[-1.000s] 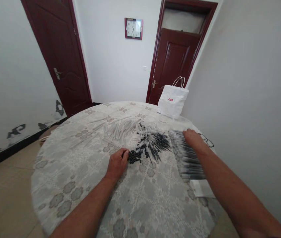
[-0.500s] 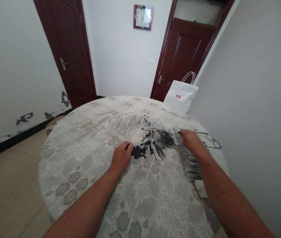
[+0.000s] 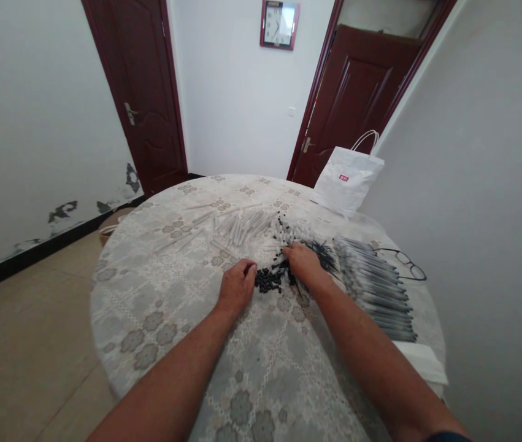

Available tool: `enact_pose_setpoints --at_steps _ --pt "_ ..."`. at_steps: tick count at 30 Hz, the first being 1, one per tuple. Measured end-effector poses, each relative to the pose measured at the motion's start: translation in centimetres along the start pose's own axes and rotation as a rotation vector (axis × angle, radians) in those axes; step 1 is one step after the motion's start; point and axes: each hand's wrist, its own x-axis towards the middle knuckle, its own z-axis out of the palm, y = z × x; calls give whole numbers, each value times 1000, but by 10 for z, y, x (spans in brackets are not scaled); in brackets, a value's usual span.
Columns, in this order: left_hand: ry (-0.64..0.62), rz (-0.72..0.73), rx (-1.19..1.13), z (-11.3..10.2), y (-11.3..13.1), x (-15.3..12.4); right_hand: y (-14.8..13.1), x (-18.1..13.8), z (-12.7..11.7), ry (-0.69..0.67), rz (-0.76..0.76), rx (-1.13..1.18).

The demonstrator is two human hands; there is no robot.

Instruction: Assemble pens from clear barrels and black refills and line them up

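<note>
1. Head view: white paper carrier bag with cord handles (image 3: 347,181) upright at the far edge of the round table under pale floral cloth (image 3: 159,294); contents hidden.
2. Black-rimmed glasses (image 3: 405,261) just beside a long row of grey assembled pens (image 3: 375,285), right of both hands.
3. Pile of small black cylindrical plastic caps (image 3: 267,281) between the hands.
4. Left hand (image 3: 237,283): fingers curled, tips touching the pile's edge; cannot tell whether pinching a cap.
5. Right hand (image 3: 303,263): palm down, covering part of the thin black pen refills (image 3: 322,255); grasp impossible to tell.
6. White tubular plastic barrels (image 3: 242,226) strewn just behind.
</note>
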Motion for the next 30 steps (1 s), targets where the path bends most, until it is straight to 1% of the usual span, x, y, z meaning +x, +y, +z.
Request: enact_pose_setpoints --at_steps 4,9,12,14,17,19,21,23,26,30 --pt "7 -11 -3 -1 0 0 6 -2 4 -4 16 -9" --pt "21 2 14 4 -5 2 23 -16 10 65 46 -8" --pt "15 41 34 7 -8 2 27 -24 14 107 53 33" --pt "-7 76 63 9 -9 1 25 -29 21 207 62 98" --pt "-20 91 104 10 -8 1 21 -36 40 414 61 230" --pt "-10 81 115 11 -7 0 20 -39 53 485 17 297" --pt "-1 79 124 12 -7 -1 20 -41 62 513 -31 333" --pt "-1 88 130 13 -7 -3 21 -42 64 541 -56 351" --pt "-8 99 132 14 -7 -5 20 -43 58 562 -104 372" --pt "-20 106 141 13 -5 -6 15 -45 48 506 -164 376"
